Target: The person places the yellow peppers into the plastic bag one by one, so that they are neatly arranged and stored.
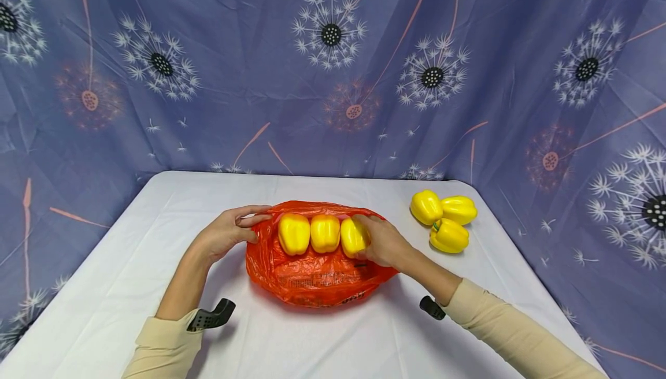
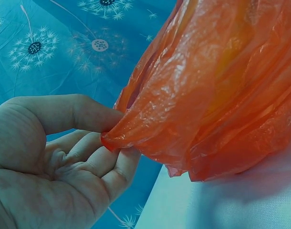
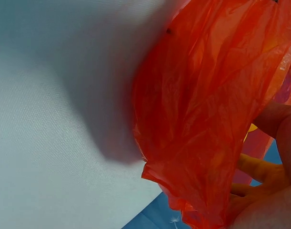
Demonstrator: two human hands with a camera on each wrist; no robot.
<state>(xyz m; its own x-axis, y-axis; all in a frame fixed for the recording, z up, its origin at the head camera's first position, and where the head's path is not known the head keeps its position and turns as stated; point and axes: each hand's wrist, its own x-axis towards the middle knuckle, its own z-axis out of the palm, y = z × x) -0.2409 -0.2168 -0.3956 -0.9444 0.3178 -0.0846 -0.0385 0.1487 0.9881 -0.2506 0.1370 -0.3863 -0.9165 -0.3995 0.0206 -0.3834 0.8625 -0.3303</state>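
A red plastic bag [image 1: 322, 278] lies on the table with its mouth spread wide. Inside it, in a row, are a left yellow bell pepper [image 1: 293, 234], a middle one [image 1: 325, 233] and a right one [image 1: 354, 237]. My left hand [image 1: 224, 233] is at the bag's left end; in the left wrist view, its thumb and fingers pinch the bag's edge [image 2: 117, 136]. Reaching into the mouth from the right, my right hand [image 1: 382, 241] grips the right pepper. In the right wrist view the bag's side [image 3: 193, 105] hides most of that hand's fingers.
Three more yellow bell peppers, one in front [image 1: 449, 236], one at the left [image 1: 426, 207] and one at the back right [image 1: 460, 210], cluster at the far right of the white-covered table [image 1: 130, 286]. A patterned purple-blue cloth [image 1: 250, 78] hangs behind and at the sides.
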